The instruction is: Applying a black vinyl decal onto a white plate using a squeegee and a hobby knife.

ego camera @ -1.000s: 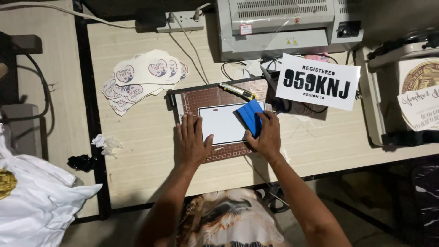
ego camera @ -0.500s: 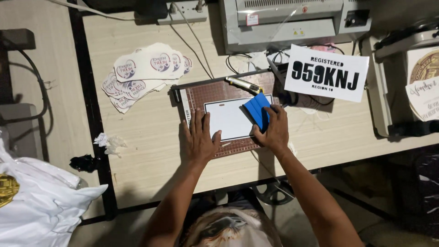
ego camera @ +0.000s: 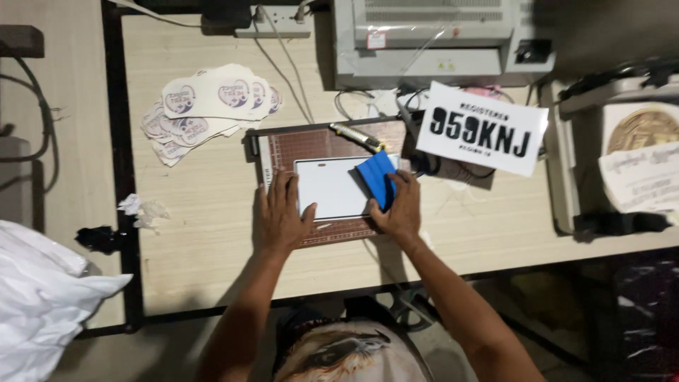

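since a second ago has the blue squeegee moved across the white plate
Yes, slightly. The blue squeegee in the right hand has slid left, further onto the white plate, judged against the brown cutting mat underneath.

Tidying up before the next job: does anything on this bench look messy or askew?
Crumpled paper scraps lie loose near the table's left edge, and the stack of round-edged stickers is fanned out unevenly. The white plate sits square.

a pale wood-grain table (ego camera: 212, 247) with a dark edge fills the middle of the frame. a second, lighter surface (ego camera: 64, 141) lies at the left edge. dim floor (ego camera: 566, 311) shows at lower right, lit from above.
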